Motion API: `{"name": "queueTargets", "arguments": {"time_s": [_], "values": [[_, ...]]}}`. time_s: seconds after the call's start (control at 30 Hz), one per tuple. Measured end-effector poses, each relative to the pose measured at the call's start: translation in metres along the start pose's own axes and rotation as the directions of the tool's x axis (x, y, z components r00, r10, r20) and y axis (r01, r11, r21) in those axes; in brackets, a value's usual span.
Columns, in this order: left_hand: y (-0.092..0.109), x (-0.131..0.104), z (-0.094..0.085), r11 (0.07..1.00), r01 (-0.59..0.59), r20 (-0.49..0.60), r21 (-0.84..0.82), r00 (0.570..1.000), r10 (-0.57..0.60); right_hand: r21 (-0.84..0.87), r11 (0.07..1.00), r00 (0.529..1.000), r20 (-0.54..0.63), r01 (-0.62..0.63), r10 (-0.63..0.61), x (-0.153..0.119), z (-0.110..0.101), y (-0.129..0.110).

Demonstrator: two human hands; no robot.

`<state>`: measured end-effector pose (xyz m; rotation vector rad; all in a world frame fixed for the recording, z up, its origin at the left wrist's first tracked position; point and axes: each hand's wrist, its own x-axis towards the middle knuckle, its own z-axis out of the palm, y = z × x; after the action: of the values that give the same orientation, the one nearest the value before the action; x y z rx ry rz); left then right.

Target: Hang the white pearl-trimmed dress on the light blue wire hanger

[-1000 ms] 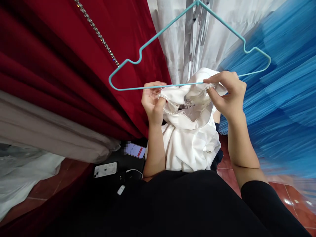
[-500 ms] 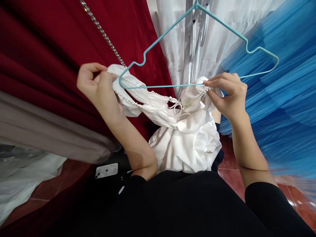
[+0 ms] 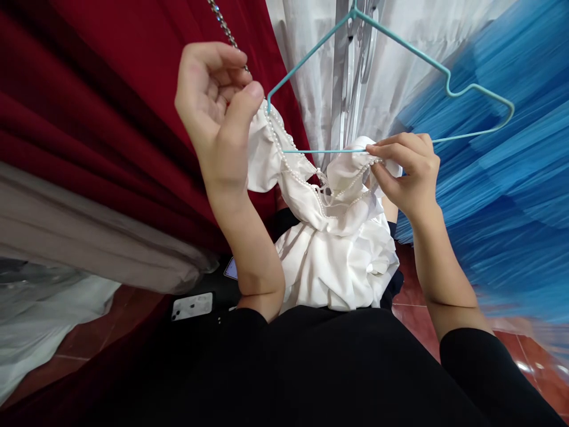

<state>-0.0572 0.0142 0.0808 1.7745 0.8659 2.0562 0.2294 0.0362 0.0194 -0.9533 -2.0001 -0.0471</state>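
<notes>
Right hand [image 3: 409, 169] at two o'clock pinches the pearl-edged white garment [image 3: 329, 261] spread near centre, while the left hand [image 3: 217, 115] at eleven, thumb and fingers parted, nears its other shoulder beside the turquoise hanger [image 3: 402, 42] toward one.

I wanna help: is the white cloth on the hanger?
Partly: the white cloth covers the hanger's end near the left hand; the other end is bare.

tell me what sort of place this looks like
Probably a dress shop, rental store or costume room, though no sign confirms it. Layered blue fabric and red fabric hang on either side, and a white garment with beaded trim is partly on a light-blue hanger.
</notes>
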Motion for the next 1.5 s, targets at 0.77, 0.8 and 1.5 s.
{"name": "queueTargets", "arguments": {"time_s": [0.77,0.8,1.5], "values": [[-0.026,-0.086,0.074,0.699,0.426,0.008,-0.574,0.857,-0.515,-0.124,0.992,0.75,-0.659,-0.03,-0.059,-0.008,-0.009,0.008],[-0.026,-0.085,0.071,0.701,0.426,0.01,-0.573,0.858,-0.513,-0.097,0.993,0.7,-0.714,-0.071,-0.02,-0.007,-0.015,0.013],[-0.022,-0.086,0.069,0.711,0.388,-0.007,-0.587,0.876,-0.483,0.148,0.979,0.931,-0.316,-0.14,0.181,0.096,-0.054,0.021]]}}
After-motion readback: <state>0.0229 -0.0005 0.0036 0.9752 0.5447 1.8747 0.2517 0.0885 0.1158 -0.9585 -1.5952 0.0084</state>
